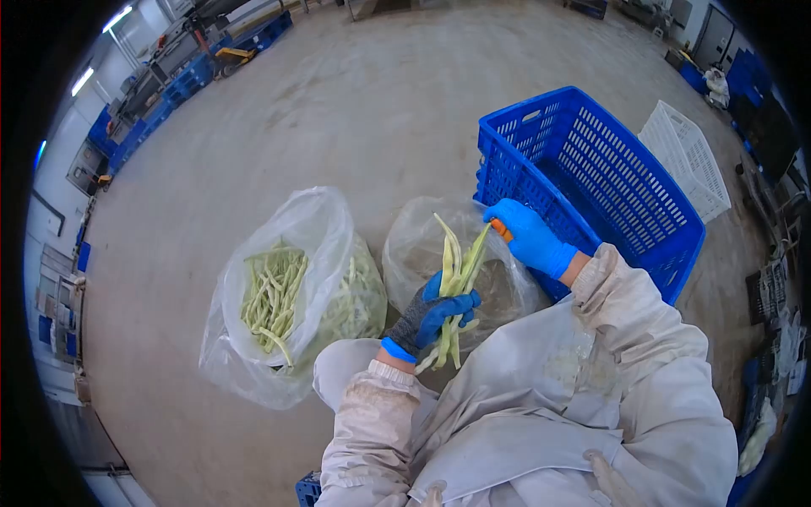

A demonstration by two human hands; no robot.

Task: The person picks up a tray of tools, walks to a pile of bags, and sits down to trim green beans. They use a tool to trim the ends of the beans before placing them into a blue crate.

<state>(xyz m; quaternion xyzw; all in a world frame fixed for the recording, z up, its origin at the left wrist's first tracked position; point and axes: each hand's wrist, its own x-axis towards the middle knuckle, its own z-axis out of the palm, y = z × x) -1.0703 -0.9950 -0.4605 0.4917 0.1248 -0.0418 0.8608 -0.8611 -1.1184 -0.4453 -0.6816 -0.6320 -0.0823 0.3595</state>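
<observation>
The left hand [441, 317], in a grey and blue glove, is curled around a bunch of long green beans [454, 269], its fingers pressed across the pods. The bunch stands roughly upright in front of the person's lap, with tips fanning out above the fist and ends poking out below it. The right hand [534, 239], in a smooth blue glove, is folded around an orange handle [502, 230] just beside the upper ends of the bunch; what the handle belongs to is too small to tell. A blue band [399, 350] shows at the left wrist, and both arms wear pale, stained sleeves [634, 291]. On the floor [338, 118], to the left of the bunch, sits an open clear plastic bag [325, 221] holding a heap of loose beans [274, 291] — more pods show through its side. A second clear bag [411, 249] lies behind the left hand, partly hidden by it and the bunch. Beyond the right hand stands a large blue slatted crate [629, 144], with a white crate [688, 156] just behind it, partly covered.
</observation>
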